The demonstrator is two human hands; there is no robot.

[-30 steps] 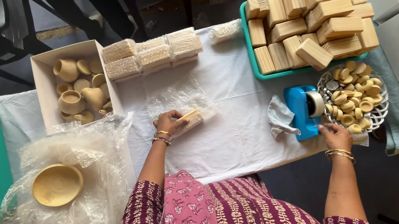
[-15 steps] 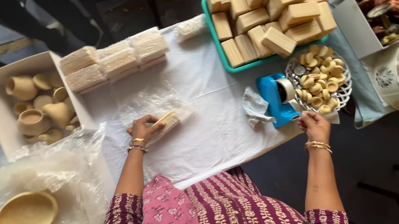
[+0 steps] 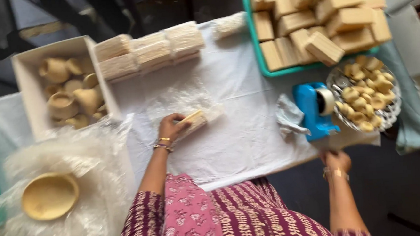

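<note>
Left hand (image 3: 171,129): fingers are curling over one end of a wrapped pale block (image 3: 196,120), pinning it flat on the white-clothed surface (image 3: 240,140) so the loose clear film is not slipping.
Right hand (image 3: 338,160): resting at the surface's near edge below the blue tape dispenser (image 3: 312,108); blurred, so I cannot tell whether its fingers are gripping anything.
Supplies: the teal tray (image 3: 259,56) of bare blocks is sitting within reach beyond the dispenser.

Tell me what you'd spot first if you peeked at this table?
Probably the bright blue tape dispenser at the table's right edge, below a teal tray heaped with tan blocks. Mid-table, the left hand rests on a pale wrapped bar; the right hand hangs just off the near edge.
</note>
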